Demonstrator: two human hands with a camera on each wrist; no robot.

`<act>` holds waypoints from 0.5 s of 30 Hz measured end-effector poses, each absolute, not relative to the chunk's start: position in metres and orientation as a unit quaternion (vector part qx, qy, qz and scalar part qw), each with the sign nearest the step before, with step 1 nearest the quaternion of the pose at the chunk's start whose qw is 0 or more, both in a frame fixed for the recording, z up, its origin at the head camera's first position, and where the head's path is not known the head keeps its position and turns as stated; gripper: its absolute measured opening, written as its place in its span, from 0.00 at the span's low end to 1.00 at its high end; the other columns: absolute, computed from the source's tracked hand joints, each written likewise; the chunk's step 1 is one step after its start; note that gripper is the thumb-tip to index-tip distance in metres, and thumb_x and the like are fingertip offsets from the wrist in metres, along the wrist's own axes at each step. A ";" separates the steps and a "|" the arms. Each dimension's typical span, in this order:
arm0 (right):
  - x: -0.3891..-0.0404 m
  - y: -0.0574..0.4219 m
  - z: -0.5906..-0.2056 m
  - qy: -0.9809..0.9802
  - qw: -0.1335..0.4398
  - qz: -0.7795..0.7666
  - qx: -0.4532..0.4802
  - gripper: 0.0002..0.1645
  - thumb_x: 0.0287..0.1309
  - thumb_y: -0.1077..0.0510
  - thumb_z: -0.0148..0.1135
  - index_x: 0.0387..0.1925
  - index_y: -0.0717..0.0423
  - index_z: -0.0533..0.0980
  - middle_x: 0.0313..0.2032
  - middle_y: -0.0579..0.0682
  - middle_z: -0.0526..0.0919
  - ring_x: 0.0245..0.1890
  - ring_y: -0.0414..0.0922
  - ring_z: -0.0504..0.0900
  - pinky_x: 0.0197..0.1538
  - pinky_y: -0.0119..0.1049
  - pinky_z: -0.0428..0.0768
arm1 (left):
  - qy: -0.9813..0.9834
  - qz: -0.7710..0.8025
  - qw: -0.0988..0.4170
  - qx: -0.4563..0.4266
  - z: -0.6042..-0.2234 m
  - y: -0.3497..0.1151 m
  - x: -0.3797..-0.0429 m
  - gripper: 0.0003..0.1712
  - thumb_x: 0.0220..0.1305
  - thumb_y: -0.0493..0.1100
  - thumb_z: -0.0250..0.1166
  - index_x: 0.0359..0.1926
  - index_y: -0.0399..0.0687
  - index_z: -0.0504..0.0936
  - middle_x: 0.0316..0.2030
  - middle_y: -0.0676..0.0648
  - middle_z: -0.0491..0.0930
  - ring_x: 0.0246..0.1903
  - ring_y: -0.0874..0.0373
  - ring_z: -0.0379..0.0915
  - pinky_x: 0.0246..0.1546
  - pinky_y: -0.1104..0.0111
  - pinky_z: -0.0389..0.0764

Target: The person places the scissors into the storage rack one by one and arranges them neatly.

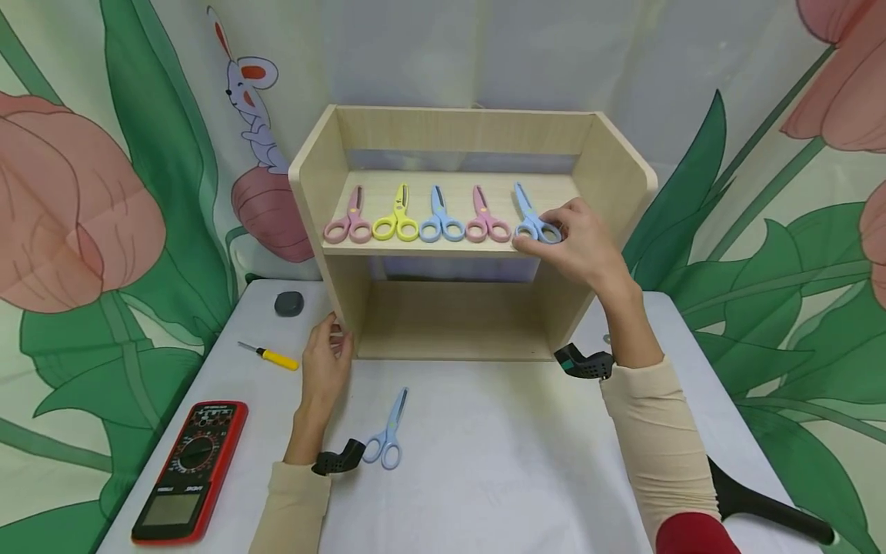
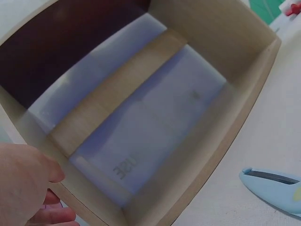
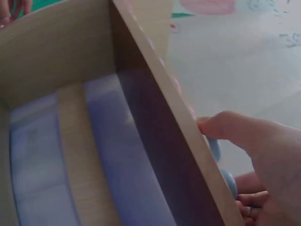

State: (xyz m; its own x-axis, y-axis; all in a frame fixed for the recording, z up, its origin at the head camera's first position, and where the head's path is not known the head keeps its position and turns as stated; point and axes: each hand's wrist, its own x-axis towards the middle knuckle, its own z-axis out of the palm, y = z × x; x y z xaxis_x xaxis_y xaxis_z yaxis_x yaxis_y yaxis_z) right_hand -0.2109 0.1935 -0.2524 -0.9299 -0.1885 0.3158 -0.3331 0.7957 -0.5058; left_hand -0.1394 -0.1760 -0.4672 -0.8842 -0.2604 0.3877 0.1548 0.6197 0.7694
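Observation:
A two-level wooden shelf [image 1: 453, 308] stands on the table. Along its upper board lies a row of scissors, blades toward the back: pink scissors [image 1: 355, 204], yellow scissors [image 1: 400, 202], blue scissors [image 1: 438, 204], another pink pair [image 1: 481, 204] and, at the right end, blue scissors [image 1: 524, 204]. My right hand [image 1: 584, 242] pinches the handles of that last pair, its thumb at the board's front edge [image 3: 181, 110]. At the shelf's lower left, my left hand [image 1: 325, 365] grips the side panel's edge; the left wrist view shows its thumb [image 2: 40, 162] against the panel.
More blue scissors [image 1: 392, 427] lie on the table [image 1: 484, 462] before the shelf, close to my left wrist. On the left are a red multimeter [image 1: 194, 469], a yellow-handled screwdriver [image 1: 277, 358] and a dark grey rounded object [image 1: 288, 303]. A black handle [image 1: 768, 508] juts out at lower right.

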 end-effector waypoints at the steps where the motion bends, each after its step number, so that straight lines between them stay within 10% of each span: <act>1: -0.211 0.194 -0.251 -0.942 0.117 0.282 0.141 0.40 0.54 0.35 0.67 0.55 0.63 0.79 0.47 0.59 0.73 0.44 0.52 0.69 0.40 0.41 0.68 | -0.868 -0.435 0.238 0.030 -0.467 -0.176 -0.139 0.28 0.70 0.38 0.61 0.68 0.35 0.67 0.52 0.33 0.75 0.48 0.40 0.80 0.50 0.51 0.86; 15: -0.209 0.190 -0.256 -0.931 0.149 0.303 0.137 0.50 0.53 0.32 0.70 0.65 0.62 0.72 0.52 0.62 0.70 0.46 0.54 0.70 0.45 0.45 0.72 | -0.868 -0.434 0.242 0.027 -0.467 -0.177 -0.140 0.28 0.70 0.38 0.61 0.68 0.35 0.67 0.52 0.33 0.75 0.47 0.41 0.80 0.50 0.52 0.87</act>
